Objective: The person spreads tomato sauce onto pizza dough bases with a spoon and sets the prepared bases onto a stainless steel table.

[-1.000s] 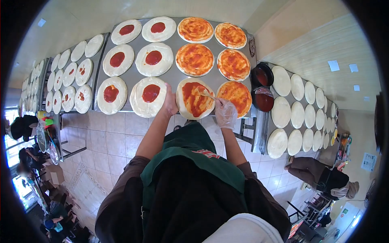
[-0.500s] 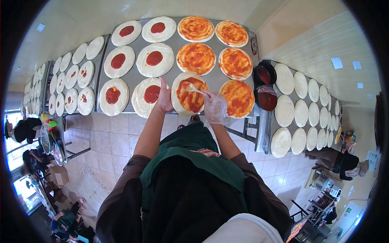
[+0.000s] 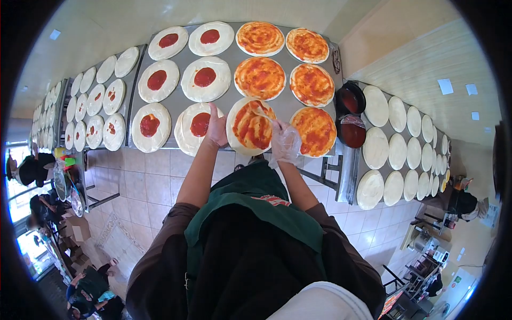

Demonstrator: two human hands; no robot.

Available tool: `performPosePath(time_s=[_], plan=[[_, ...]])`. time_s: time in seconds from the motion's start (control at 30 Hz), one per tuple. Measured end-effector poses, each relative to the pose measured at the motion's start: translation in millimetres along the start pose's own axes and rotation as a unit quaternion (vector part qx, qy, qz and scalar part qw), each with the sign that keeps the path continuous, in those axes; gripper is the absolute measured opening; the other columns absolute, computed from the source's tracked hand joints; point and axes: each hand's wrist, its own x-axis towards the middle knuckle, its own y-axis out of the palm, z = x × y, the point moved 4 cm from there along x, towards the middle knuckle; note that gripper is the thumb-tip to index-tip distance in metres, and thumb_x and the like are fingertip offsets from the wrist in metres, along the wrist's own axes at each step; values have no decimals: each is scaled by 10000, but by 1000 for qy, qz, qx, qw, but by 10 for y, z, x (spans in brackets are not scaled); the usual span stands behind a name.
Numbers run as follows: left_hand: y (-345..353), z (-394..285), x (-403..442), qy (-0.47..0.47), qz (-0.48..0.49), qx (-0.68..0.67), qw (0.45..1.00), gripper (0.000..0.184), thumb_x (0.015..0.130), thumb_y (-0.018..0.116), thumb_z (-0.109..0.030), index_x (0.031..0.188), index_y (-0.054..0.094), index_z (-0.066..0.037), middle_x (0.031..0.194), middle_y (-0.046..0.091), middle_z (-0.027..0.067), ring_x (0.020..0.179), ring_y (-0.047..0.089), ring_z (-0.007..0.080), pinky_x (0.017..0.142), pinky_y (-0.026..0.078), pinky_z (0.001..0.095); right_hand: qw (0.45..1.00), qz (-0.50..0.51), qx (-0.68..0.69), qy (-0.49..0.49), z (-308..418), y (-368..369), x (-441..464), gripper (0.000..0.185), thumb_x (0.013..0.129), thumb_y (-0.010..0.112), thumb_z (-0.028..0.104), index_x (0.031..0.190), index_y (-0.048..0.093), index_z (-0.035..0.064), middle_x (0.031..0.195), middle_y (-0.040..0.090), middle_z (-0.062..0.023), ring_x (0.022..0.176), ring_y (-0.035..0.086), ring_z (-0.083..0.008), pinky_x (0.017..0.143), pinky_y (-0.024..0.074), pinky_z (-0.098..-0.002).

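Note:
A clear plastic glove covers my right hand (image 3: 286,141), which is closed round the handle of a pale spoon (image 3: 263,112). The spoon's bowl lies in the red sauce on a round of pizza dough (image 3: 250,130) at the front edge of the table. Sauce streaks its middle and right, while a plain rim shows on the left. My bare left hand (image 3: 216,128) is at that dough's left edge, thumb stretched up and the other fingers partly hidden. Left of it lies a dough round with an unspread sauce pool (image 3: 200,124). To the right is a sauce-covered round (image 3: 313,132).
Behind are more rounds, sauced ones (image 3: 260,78) on the right and pooled ones (image 3: 205,77) on the left. Two dark sauce pots (image 3: 352,133) stand at the table's right end. Plain dough rounds (image 3: 375,148) fill the right-hand table. Other people (image 3: 88,290) are farther off.
The spoon has moved right and slightly up across the dough, its bowl now blurred, and my right hand has shifted slightly right. My left hand stays put.

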Motion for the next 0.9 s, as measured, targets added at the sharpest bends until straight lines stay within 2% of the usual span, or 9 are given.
performPosePath(time_s=[0.03, 0.13, 0.23, 0.33, 0.43, 0.57, 0.67, 0.77, 0.9], plan=[[10, 1, -6, 0, -1, 2, 1000, 1276, 802, 225, -995, 1625, 256, -21, 1623, 393, 213, 1484, 421, 363, 1216, 370, 499, 1000, -3, -2, 15, -6, -3, 30, 243, 971, 658, 307, 975, 796, 106, 919, 752, -143, 858, 714, -339, 778, 550, -453], [7, -6, 26, 6, 13, 9, 1000, 1269, 803, 220, -994, 1631, 247, -33, 1627, 390, 204, 1487, 417, 360, 1217, 369, 499, 992, 20, -51, -114, 270, -69, -13, 274, 992, 633, 316, 1030, 799, 101, 927, 750, -156, 857, 714, -330, 777, 547, -442], [32, -22, 0, 20, 12, 26, 999, 1268, 801, 210, -995, 1635, 238, -41, 1629, 388, 199, 1490, 412, 359, 1218, 367, 500, 997, 14, -51, -57, 144, 33, 75, 257, 986, 628, 308, 1028, 803, 125, 927, 754, -138, 858, 707, -338, 787, 549, -462], [-21, -7, 19, 18, 11, 29, 999, 1270, 798, 203, -997, 1638, 230, -44, 1627, 391, 198, 1490, 412, 358, 1218, 365, 499, 983, 38, -136, -119, 206, 60, 32, 254, 984, 632, 320, 1028, 807, 141, 925, 752, -143, 855, 707, -343, 786, 544, -460], [-44, -11, 32, 19, 6, 21, 1000, 1269, 799, 206, -997, 1640, 230, -46, 1626, 393, 198, 1489, 414, 356, 1218, 366, 497, 992, 39, -64, -98, 291, -107, -42, 320, 994, 614, 384, 1033, 803, 128, 920, 745, -166, 849, 705, -362, 778, 537, -462], [-81, 0, 35, 17, 11, 16, 1000, 1272, 796, 218, -1000, 1640, 237, -48, 1627, 394, 198, 1487, 418, 355, 1212, 375, 497, 986, 49, -10, 160, -141, -129, 1, 378, 988, 569, 399, 1077, 794, 108, 927, 756, -179, 874, 722, -390, 794, 551, -479], [-83, 11, 50, 23, 16, 25, 999, 1283, 787, 223, -1006, 1640, 241, -48, 1628, 392, 200, 1485, 421, 355, 1208, 380, 495, 988, 59, -80, 121, -176, 94, -162, 410, 1003, 570, 461, 1069, 792, 123, 924, 738, -203, 879, 715, -380, 776, 534, -479], [-81, 9, 33, 8, 12, 5, 1000, 1288, 781, 222, -1011, 1640, 243, -51, 1629, 391, 198, 1484, 423, 354, 1207, 383, 491, 998, 34, -36, 49, 103, 44, -166, 389, 1005, 577, 439, 1059, 796, 123, 913, 740, -200, 874, 716, -377, 774, 538, -474], [-77, 3, 34, 14, 13, 8, 1000, 1291, 779, 243, -1008, 1615, 279, -24, 1612, 408, 214, 1472, 433, 376, 1211, 369, 524, 998, 26, -57, -19, 114, 70, -2, 336, 995, 602, 398, 1033, 805, 133, 899, 740, -180, 856, 708, -368, 777, 540, -480]])
